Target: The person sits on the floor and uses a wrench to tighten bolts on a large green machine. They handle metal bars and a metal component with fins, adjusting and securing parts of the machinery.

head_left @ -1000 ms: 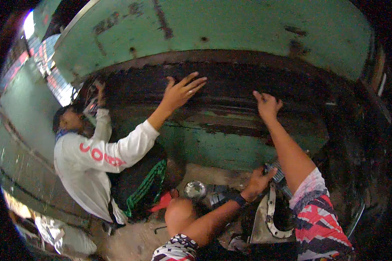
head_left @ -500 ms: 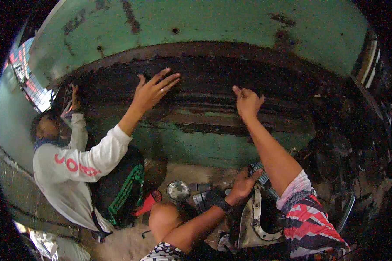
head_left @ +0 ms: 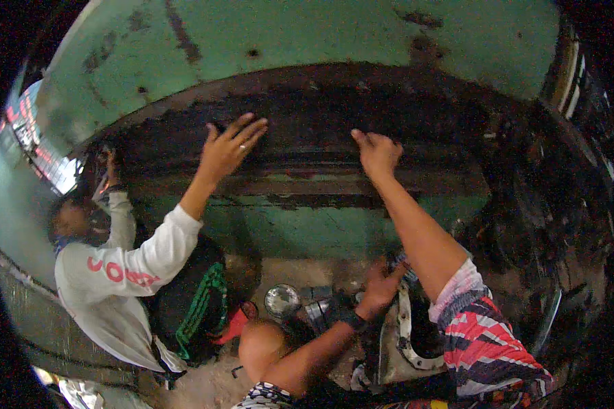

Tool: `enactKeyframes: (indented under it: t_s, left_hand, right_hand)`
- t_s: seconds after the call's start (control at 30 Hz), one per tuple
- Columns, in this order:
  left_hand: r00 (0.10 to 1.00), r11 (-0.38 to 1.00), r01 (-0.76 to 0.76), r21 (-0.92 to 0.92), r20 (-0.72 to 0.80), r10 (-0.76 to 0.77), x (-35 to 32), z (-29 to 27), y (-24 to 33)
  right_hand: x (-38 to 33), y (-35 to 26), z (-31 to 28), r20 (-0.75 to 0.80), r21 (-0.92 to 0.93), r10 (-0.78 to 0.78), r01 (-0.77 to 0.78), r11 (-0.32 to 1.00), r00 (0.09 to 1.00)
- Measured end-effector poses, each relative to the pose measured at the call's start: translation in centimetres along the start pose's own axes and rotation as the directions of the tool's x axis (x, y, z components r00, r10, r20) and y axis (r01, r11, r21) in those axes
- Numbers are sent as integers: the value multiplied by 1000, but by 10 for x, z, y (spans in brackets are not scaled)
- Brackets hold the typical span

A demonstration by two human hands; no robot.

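Observation:
My right hand is raised in front of a long dark recess in a worn green metal panel. Its fingers are curled, thumb side pointing left; what they hold, if anything, is lost against the dark. Lower down, my left hand, with a black band on its wrist, closes around a greyish thing too blurred to name. Below it lies a worn pale metal bracket with holes. A co-worker's ringed hand is spread against the recess, to the left of my right hand.
At the left crouches a co-worker in a white sweatshirt, the other hand up by the panel's end. On the floor are a round shiny lamp-like piece, a red object and a small bent rod. Dark parts crowd the right.
The view has shifted, so the panel and the co-worker's raised hand appear further left. My right hand is slightly higher and nearer the dark recess; my left hand stays low.

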State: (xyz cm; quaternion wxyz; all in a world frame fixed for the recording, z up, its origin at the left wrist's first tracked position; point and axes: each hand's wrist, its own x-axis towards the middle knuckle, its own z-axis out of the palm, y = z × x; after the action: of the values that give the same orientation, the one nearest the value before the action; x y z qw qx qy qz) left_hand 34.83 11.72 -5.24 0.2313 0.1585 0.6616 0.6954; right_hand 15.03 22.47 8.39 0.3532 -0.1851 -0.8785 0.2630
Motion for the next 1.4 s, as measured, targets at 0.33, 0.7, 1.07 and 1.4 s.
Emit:
enactKeyframes:
  t_s: [0.33,0.7,1.07,1.4]
  left_hand:
    - [1000,998,29,58,5,-30,7,33,-19]
    - [999,999,-29,17,30,28,9,32,-9]
    - [992,992,-121,36,48,119,14,23,-15]
    - [998,997,-51,64,43,49,19,23,-12]
  right_hand:
    - [15,50,7,-121,-31,-55,51,998,991]
    - [16,49,-7,-106,-47,2,-7,999,994]
    - [18,57,16,-203,11,-143,149,989,969]
    - [14,28,-6,-202,66,-140,156,986,969]
